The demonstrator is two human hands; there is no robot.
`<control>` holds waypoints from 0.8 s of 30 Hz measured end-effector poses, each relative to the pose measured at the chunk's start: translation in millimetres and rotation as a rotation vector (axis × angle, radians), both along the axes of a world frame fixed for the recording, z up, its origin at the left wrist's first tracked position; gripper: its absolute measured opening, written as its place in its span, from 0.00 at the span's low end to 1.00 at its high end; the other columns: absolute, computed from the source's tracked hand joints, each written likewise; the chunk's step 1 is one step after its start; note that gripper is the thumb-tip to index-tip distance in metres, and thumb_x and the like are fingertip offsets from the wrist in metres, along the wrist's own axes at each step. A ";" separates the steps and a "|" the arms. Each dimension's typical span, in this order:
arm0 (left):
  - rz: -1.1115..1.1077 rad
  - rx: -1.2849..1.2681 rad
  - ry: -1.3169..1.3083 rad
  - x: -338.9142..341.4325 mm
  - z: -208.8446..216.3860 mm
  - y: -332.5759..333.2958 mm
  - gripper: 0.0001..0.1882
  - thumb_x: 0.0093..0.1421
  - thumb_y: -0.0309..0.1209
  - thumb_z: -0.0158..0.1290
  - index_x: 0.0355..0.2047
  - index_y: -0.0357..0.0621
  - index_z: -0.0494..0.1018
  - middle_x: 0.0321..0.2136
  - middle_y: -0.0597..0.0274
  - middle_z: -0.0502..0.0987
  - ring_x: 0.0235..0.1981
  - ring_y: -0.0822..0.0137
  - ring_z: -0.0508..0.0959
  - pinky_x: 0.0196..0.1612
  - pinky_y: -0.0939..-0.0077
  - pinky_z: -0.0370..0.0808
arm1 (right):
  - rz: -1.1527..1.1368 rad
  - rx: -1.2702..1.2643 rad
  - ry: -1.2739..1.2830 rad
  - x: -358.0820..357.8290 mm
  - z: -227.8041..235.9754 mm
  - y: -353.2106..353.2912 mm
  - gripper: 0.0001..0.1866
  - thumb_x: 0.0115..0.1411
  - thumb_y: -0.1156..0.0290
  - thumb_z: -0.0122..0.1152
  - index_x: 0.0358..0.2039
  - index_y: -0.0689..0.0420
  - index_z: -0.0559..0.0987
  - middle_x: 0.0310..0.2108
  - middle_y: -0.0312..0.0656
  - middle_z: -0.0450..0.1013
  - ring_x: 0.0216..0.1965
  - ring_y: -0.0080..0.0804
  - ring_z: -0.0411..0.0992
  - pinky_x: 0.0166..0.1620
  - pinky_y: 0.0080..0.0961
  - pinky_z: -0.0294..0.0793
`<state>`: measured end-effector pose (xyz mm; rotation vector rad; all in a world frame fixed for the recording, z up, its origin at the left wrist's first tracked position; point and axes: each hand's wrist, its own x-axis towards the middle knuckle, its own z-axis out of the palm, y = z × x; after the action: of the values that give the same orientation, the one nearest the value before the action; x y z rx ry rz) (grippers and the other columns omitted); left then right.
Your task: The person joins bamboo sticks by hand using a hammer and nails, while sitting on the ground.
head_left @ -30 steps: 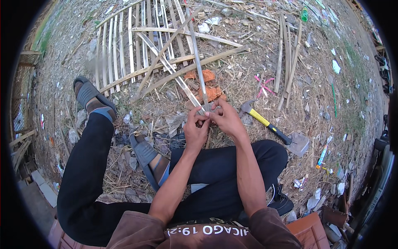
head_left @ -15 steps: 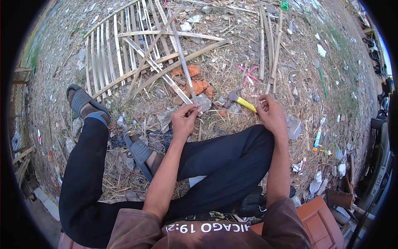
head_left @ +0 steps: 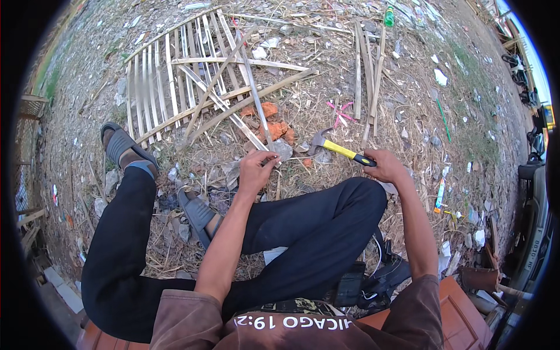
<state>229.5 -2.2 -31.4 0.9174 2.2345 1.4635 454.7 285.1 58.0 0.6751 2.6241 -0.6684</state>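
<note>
My right hand (head_left: 385, 167) is closed round the black end of a claw hammer (head_left: 339, 149) with a yellow handle. The hammer's grey head points left, low over the ground beside a grey stone. My left hand (head_left: 258, 169) is closed in a pinch at the near ends of two wooden slats (head_left: 240, 123). What sits between its fingertips is too small to make out. These slats slant away over broken orange brick (head_left: 275, 132) and a grey stone (head_left: 283, 150), toward a frame of thin wooden slats (head_left: 169, 76) lying on the ground.
Loose wooden strips (head_left: 367, 76) lie at the far right, near a pink ribbon-like star shape (head_left: 340, 112) and a green bottle (head_left: 389, 16). Straw, stones and litter cover the ground. My sandalled feet (head_left: 198, 214) rest at the left. A reddish-brown panel (head_left: 458, 315) lies behind me at right.
My right hand now grips the hammer's black handle end, farther back than before, so more of the handle shows. The left hand keeps its pinch by the slats. The view has shifted slightly.
</note>
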 end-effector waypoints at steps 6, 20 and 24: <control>0.054 0.025 -0.010 3.8 -0.9 -5.3 0.07 0.50 0.24 0.64 0.31 0.40 0.81 0.25 0.57 0.80 0.27 0.63 0.79 0.32 0.71 0.74 | -0.147 0.053 0.086 -22.4 58.1 -48.5 0.15 0.55 0.66 0.63 0.42 0.54 0.75 0.27 0.54 0.75 0.33 0.57 0.74 0.37 0.47 0.73; 0.099 0.104 -0.009 13.4 -10.9 2.1 0.16 0.52 0.24 0.64 0.41 0.37 0.77 0.26 0.56 0.81 0.29 0.67 0.82 0.34 0.73 0.76 | 0.085 0.091 0.322 -33.4 48.2 -99.3 0.15 0.61 0.71 0.56 0.48 0.51 0.70 0.29 0.47 0.74 0.30 0.51 0.75 0.32 0.44 0.72; 0.102 0.082 -0.037 12.1 -15.6 -2.6 0.20 0.53 0.25 0.64 0.46 0.38 0.73 0.28 0.55 0.83 0.32 0.68 0.83 0.36 0.74 0.77 | -0.120 -0.212 0.216 -28.7 74.1 -141.7 0.15 0.63 0.73 0.53 0.49 0.62 0.67 0.30 0.59 0.72 0.33 0.60 0.73 0.35 0.52 0.68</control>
<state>241.6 -4.8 -47.0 0.8047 2.2389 1.6143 426.0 143.5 132.1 0.7364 2.6664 -1.0938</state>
